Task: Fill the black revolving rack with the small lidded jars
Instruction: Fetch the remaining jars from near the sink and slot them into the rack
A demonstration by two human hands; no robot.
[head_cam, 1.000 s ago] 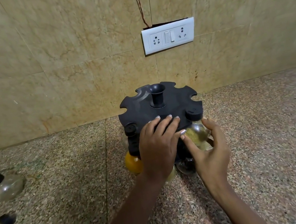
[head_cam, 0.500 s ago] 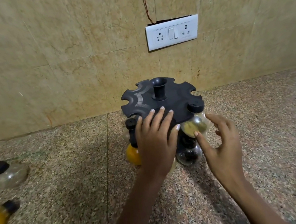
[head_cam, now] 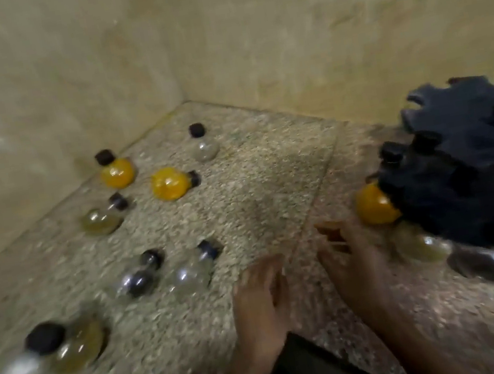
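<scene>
**Hands off rack, view swung to loose jars**

Both hands have come off the rack (head_cam: 476,170) since the earlier frame, and the view has swung left toward the corner, so the rack now sits at the right edge, partly cut off. Frame is motion-blurred. Rack holds an orange jar (head_cam: 374,205) on its near-left side, with a yellowish jar (head_cam: 420,245) and a dark jar (head_cam: 475,265) lower down; other slots look empty, far side not visible.

Loose jars lie on the tabletop (head_cam: 256,191), well apart from the rack: two orange (head_cam: 116,172) (head_cam: 170,183), a clear one near the corner (head_cam: 206,149), a pale yellow one (head_cam: 100,221), a dark one (head_cam: 139,281), a clear one beside it (head_cam: 192,271), and an amber one at near left (head_cam: 77,346). All have black caps.

Left hand (head_cam: 262,300) and right hand (head_cam: 355,253) hover between jars and rack, fingers loose and spread, holding nothing.

Judgement: next step is fetching a loose jar; the clear one beside the dark one is nearest the left hand. Jars look like round glass bulbs: light, rigid, breakable, slick, and prone to roll when lying down. Best hold is likely at the neck under the cap, or cupped around the bulb.
</scene>
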